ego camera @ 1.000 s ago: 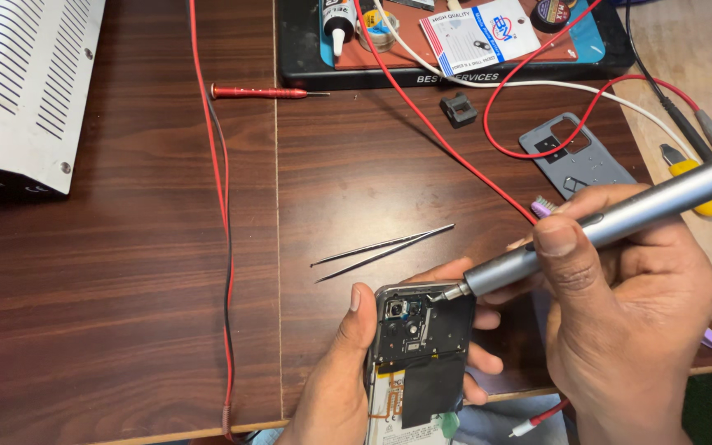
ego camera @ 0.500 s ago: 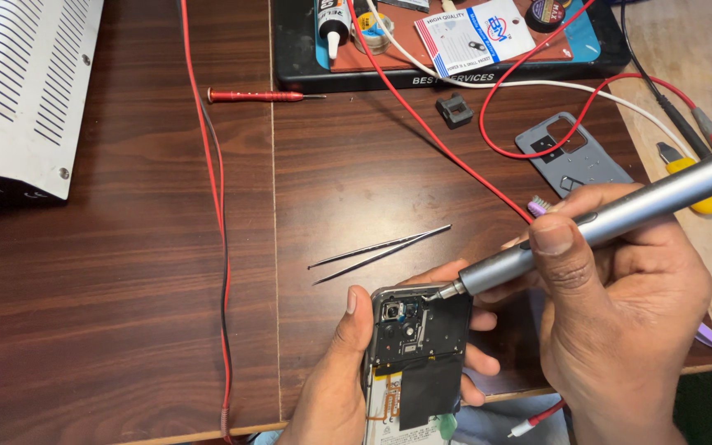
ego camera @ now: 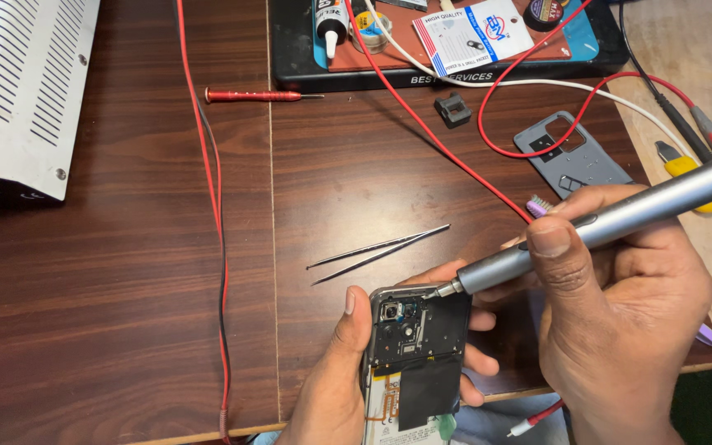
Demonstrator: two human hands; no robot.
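Observation:
My left hand (ego camera: pixel 335 375) grips an opened phone (ego camera: pixel 415 354) by its sides, back cover off, with the dark inner board and camera module showing. My right hand (ego camera: pixel 620 305) is wrapped around a grey electric screwdriver (ego camera: pixel 611 222), thumb on top of its body. The driver's tip rests on the phone's upper right edge near the top. A pair of thin tweezers (ego camera: pixel 379 250) lies on the wooden table (ego camera: pixel 125 288) just above and left of the phone.
The grey phone back cover (ego camera: pixel 570 156) lies at the right. A red screwdriver (ego camera: pixel 249 96), small black block (ego camera: pixel 453 110), black tray with glue tube and card (ego camera: pixel 447 41), red and white cables (ego camera: pixel 208 189), and a white vented machine (ego camera: pixel 18 82) sit farther off.
The view has shifted slightly. Both hands, the phone and the screwdriver keep nearly the same pose, the tip staying at the phone's upper edge.

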